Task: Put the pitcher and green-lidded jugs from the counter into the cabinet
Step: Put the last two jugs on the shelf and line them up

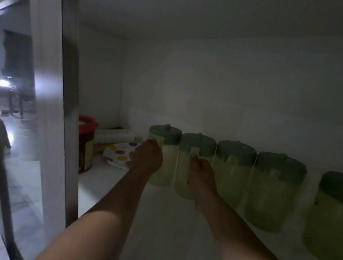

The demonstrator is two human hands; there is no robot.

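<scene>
Several pale jugs with green lids stand in a row along the back wall of the dim cabinet shelf (pixel 109 199). My left hand (pixel 146 158) is closed around the handle side of the leftmost jug (pixel 163 153). My right hand (pixel 202 177) grips the second jug (pixel 192 156) at its handle. Further right stand a third jug (pixel 233 169), a fourth jug (pixel 274 190) and a larger one (pixel 339 217) near the right edge. No pitcher shows apart from these.
In the shelf's left back corner sit a red-lidded tub (pixel 85 142), a white plate with coloured dots (pixel 119 154) and a flat box (pixel 117 135). The open cabinet door (pixel 44 85) stands at the left, with a room beyond it.
</scene>
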